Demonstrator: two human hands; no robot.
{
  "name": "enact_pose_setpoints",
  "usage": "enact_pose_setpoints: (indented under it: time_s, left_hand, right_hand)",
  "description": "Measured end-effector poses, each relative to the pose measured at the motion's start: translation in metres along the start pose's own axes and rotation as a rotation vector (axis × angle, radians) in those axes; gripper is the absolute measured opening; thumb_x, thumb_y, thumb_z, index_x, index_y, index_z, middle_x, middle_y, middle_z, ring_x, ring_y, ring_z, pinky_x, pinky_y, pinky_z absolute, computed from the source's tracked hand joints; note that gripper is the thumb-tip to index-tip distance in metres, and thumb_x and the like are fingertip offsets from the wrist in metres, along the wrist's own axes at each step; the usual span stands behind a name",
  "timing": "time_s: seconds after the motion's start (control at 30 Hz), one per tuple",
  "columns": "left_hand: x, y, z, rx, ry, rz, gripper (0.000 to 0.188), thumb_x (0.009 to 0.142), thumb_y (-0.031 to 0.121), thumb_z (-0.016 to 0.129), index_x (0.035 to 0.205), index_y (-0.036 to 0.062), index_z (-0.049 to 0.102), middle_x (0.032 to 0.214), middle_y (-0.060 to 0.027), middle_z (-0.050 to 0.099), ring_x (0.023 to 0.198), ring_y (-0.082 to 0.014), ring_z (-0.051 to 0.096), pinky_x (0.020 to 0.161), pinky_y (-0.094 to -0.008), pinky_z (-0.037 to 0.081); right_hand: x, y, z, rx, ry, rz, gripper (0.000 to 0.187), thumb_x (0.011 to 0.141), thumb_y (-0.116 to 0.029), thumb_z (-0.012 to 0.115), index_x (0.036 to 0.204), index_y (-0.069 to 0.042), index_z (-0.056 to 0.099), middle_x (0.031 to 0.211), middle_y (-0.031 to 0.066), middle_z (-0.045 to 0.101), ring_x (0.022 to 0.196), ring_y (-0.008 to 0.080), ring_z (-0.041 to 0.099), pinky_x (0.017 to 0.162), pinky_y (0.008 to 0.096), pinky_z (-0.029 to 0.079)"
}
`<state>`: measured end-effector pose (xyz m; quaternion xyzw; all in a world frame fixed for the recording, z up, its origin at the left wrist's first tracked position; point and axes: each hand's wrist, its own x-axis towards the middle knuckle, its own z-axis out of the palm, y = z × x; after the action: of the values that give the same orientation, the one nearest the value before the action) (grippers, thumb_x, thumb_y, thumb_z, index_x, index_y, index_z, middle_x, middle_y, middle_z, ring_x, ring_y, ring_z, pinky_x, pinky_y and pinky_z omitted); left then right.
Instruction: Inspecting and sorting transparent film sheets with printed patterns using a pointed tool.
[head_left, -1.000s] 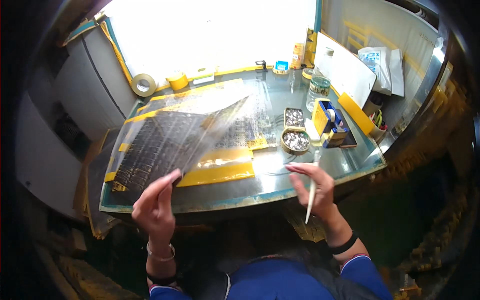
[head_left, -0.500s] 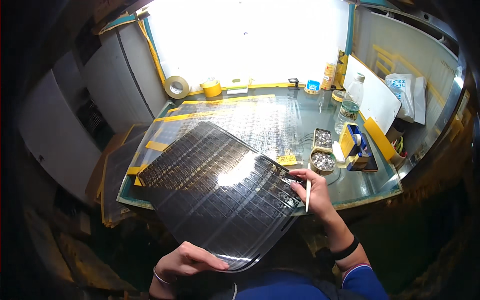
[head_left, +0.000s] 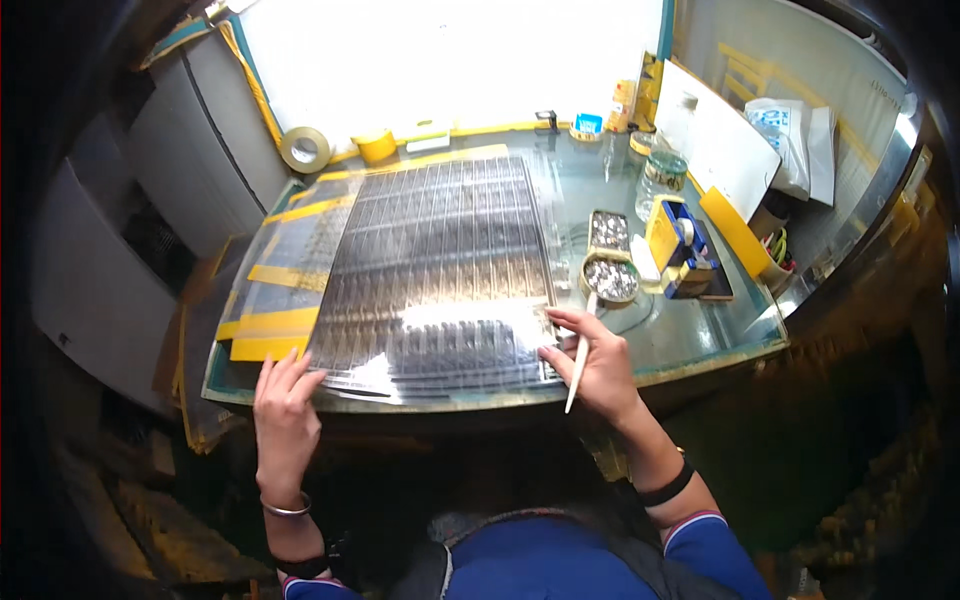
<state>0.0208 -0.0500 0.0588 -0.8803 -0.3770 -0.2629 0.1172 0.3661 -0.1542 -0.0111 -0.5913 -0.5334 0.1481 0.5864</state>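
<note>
Nearest, a silver bangle [head_left: 286,508] rings the left wrist and a dark band [head_left: 668,488] the right forearm. The hands are well apart. The left hand [head_left: 288,395] has its fingertips at the near left corner of a dark, glossy film sheet [head_left: 440,250] — whether they grip it, I cannot tell. The right hand [head_left: 595,370] holds a slim white stick [head_left: 577,372] at a tilt, thumb and forefinger at the sheet's right edge. The sheet lies on the table [head_left: 690,335], partly over clear sheets [head_left: 292,238] with yellow strips, which show at its left. Right of it sit a round tin [head_left: 610,278] and, just beyond, a squarish one, both filled with small pale and dark bits; a blue-and-yellow tape dispenser [head_left: 675,245] stands beside them. Farther back come a clear bottle [head_left: 662,175], a tan tape roll [head_left: 305,150] and a yellow one — then a glaring white panel [head_left: 440,65].
</note>
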Motion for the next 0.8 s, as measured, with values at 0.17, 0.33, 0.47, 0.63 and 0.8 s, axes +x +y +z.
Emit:
enact_pose_setpoints:
  time_s: [0.17, 0.33, 0.47, 0.63, 0.8]
  left_hand:
    - [0.017, 0.098, 0.044, -0.514, -0.097, 0.353, 0.038, 0.079, -0.008, 0.062, 0.115, 0.0022, 0.064, 0.123, -0.0169, 0.063, 0.119, -0.0332, 0.058, 0.104, -0.0466, 0.044]
    - [0.014, 0.137, 0.072, -0.525, -0.109, 0.383, 0.047, 0.079, 0.017, 0.076, 0.120, 0.0003, 0.061, 0.129, -0.0160, 0.058, 0.124, -0.0320, 0.054, 0.108, -0.0475, 0.040]
    - [0.010, 0.127, 0.081, -0.532, -0.044, 0.316, 0.044, 0.078, 0.016, 0.077, 0.117, 0.0009, 0.063, 0.127, -0.0159, 0.060, 0.122, -0.0326, 0.055, 0.108, -0.0479, 0.040]
    - [0.012, 0.130, 0.081, -0.604, 0.010, 0.333, 0.042, 0.074, 0.010, 0.079, 0.113, 0.0000, 0.065, 0.123, -0.0159, 0.062, 0.118, -0.0325, 0.058, 0.104, -0.0466, 0.044]
    - [0.010, 0.142, 0.085, -0.615, -0.024, 0.346, 0.043, 0.074, 0.009, 0.078, 0.113, 0.0003, 0.064, 0.121, -0.0146, 0.062, 0.115, -0.0321, 0.059, 0.100, -0.0441, 0.047]
  right_hand:
    - [0.003, -0.006, 0.002, -0.204, -0.131, -0.205, 0.047, 0.085, -0.018, 0.074, 0.125, -0.002, 0.056, 0.106, 0.0238, 0.066, 0.091, 0.0366, 0.067, 0.077, 0.0383, 0.052]
    - [-0.016, -0.010, -0.018, -0.160, 0.022, -0.074, 0.044, 0.101, -0.033, 0.051, 0.132, -0.002, 0.050, 0.100, 0.0182, 0.069, 0.087, 0.0274, 0.069, 0.075, 0.0392, 0.053]
    - [-0.031, -0.006, -0.042, -0.114, 0.043, -0.186, 0.054, 0.103, -0.044, 0.040, 0.125, 0.001, 0.058, 0.087, 0.0154, 0.065, 0.082, 0.0259, 0.060, 0.077, 0.0358, 0.049]
    - [-0.034, -0.016, -0.048, -0.155, -0.222, -0.340, 0.027, 0.084, -0.006, 0.060, 0.109, 0.001, 0.067, 0.089, 0.0103, 0.070, 0.086, 0.0278, 0.062, 0.093, 0.0459, 0.047]
    - [-0.038, -0.012, -0.039, -0.197, -0.195, -0.410, 0.020, 0.075, -0.003, 0.071, 0.095, -0.004, 0.073, 0.081, 0.0063, 0.072, 0.085, 0.0252, 0.066, 0.094, 0.0468, 0.048]
